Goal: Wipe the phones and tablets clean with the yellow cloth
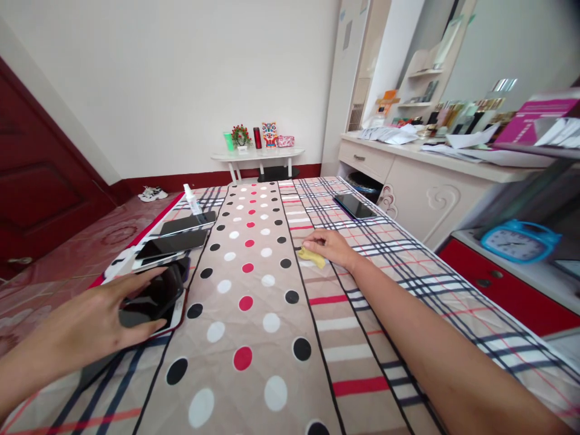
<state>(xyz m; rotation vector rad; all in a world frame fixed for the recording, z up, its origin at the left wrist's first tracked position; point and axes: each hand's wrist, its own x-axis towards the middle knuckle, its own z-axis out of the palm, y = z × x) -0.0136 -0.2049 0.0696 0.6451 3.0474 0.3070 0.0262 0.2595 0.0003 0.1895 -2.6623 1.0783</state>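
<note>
Bedcover with dots and plaid stripes lies under both my arms. My right hand rests far out on it, fingers pinched together on a small yellow cloth. My left hand lies spread, fingers apart, on the nearest black tablet (dark screen up) at the bed's left edge. Beyond it sit more dark devices and a spray bottle; another phone lies well apart on the right.

Bright, even daylight; soft faint shadows; wide-angle bending at edges; right-side clutter slightly blurred.
</note>
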